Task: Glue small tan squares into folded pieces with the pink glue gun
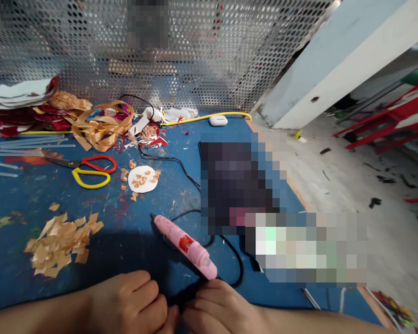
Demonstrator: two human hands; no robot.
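My left hand (pixel 134 301) and my right hand (pixel 223 308) are close together at the near edge of the blue table, both with curled fingers. Whatever lies between the fingertips is hidden. Just beyond my right hand rests a pink hot glue pen (pixel 184 243), its black nozzle pointing up and left. Past my left hand is a loose pile of tan square ribbon pieces (pixel 61 241). Farther off, a white paper disc (pixel 142 179) carries several small crumpled tan bits. Scissors (pixel 90 169) with one red and one yellow handle lie left of it.
Tan ribbon (pixel 102 127) lies looped at the back beside red and white material (pixel 24 102). Clear glue sticks (pixel 31 144) are at the left. A white case (pixel 218 120) sits near the perforated metal panel (pixel 181 60). A pixelated dark object (pixel 235 176) covers the right.
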